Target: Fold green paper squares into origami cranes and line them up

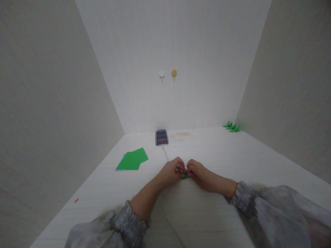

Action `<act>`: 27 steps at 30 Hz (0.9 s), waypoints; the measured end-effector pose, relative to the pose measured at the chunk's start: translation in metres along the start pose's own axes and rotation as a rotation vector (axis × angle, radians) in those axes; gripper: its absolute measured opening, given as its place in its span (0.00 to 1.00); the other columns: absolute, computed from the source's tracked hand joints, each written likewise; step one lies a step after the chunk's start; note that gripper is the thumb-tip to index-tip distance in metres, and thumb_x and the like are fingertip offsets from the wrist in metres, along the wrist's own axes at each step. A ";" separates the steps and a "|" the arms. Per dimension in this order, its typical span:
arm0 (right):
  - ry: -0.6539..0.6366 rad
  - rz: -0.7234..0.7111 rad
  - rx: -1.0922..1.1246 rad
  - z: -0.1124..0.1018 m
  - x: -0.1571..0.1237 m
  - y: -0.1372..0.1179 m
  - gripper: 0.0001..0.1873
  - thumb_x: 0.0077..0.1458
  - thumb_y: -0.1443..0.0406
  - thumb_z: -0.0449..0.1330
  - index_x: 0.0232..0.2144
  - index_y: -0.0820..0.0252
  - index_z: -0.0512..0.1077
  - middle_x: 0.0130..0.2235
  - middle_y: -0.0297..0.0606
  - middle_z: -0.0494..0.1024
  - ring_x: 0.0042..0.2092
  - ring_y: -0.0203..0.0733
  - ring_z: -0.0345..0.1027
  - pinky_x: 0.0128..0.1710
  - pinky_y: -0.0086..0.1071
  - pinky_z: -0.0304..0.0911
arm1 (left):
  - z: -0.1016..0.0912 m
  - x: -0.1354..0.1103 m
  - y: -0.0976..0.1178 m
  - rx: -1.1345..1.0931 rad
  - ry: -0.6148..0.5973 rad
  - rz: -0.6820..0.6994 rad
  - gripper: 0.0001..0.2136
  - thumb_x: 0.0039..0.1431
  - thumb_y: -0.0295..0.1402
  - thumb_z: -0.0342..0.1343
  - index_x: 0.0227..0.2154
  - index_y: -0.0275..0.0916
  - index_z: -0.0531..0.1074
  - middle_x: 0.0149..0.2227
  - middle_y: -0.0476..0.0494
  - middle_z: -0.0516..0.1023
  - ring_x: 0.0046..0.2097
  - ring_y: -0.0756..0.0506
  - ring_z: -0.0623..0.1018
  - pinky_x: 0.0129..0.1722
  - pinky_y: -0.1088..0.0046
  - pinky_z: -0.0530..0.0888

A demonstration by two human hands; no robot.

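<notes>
Between my two hands, low over the white table, is a small piece of green paper (pixel 184 176), mostly covered by the fingers. My left hand (pixel 174 168) has its fingers curled and closed on the paper's left side. From the right, my right hand (pixel 198 172) pinches the other side of it, thumb and fingers pressed together. The fingertips of both hands nearly meet. How the paper is folded cannot be made out.
Flat green paper sheets (pixel 133 159) lie to the left. Several folded green paper pieces (pixel 232 127) stand at the back right. A dark blurred device (pixel 161 137) with a white cable (pixel 165 206) rests at the back. A small orange piece (pixel 76 200) lies near the left edge. Walls enclose three sides.
</notes>
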State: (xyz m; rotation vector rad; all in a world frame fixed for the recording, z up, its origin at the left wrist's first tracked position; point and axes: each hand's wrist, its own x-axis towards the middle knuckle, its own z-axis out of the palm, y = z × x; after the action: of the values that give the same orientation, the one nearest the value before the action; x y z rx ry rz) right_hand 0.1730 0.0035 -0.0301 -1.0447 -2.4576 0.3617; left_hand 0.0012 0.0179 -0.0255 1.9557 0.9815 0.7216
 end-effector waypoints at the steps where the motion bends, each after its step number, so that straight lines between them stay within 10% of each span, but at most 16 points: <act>1: 0.004 0.011 -0.003 0.001 0.000 0.000 0.06 0.52 0.72 0.48 0.25 0.64 0.63 0.32 0.42 0.65 0.34 0.39 0.58 0.36 0.35 0.58 | -0.001 0.000 -0.001 -0.002 -0.009 0.001 0.13 0.39 0.22 0.53 0.31 0.37 0.62 0.29 0.48 0.74 0.28 0.52 0.70 0.26 0.78 0.65; 27: -0.050 -0.024 0.159 -0.004 -0.003 0.007 0.04 0.49 0.74 0.49 0.26 0.63 0.61 0.34 0.39 0.62 0.35 0.36 0.57 0.36 0.31 0.58 | 0.004 -0.001 -0.002 0.154 0.023 -0.045 0.17 0.40 0.27 0.54 0.38 0.36 0.67 0.25 0.49 0.76 0.25 0.52 0.71 0.26 0.79 0.65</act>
State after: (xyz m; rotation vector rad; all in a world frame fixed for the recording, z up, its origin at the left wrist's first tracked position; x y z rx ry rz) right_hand 0.1815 0.0063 -0.0311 -0.9491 -2.4369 0.5710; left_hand 0.0029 0.0164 -0.0290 2.0541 1.1199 0.6615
